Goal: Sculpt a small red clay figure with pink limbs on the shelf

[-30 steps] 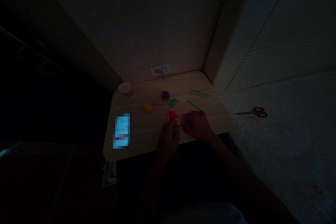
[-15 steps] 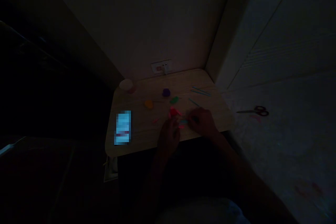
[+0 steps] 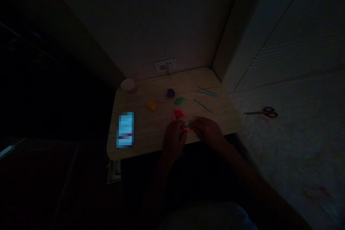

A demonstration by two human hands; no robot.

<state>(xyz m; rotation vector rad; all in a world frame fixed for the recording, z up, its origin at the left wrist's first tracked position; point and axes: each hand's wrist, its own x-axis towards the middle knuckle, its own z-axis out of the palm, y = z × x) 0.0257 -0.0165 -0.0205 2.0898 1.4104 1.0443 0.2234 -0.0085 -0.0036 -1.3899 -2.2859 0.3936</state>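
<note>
Together, left hand (image 3: 174,139), right hand (image 3: 207,132) pinch pink strip (image 3: 185,128); three teal sticks (image 3: 202,105).

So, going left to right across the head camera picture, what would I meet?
A pixelated phone → yellow modelling clay → purple clay → green clay → thin teal sticks → scissors on the floor.

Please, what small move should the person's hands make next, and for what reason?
Probably the right hand should press the small pink clay piece gently against the teal stick, because the two meet between the hands and the left hand is close on the other side. The dim view makes this uncertain.
</note>
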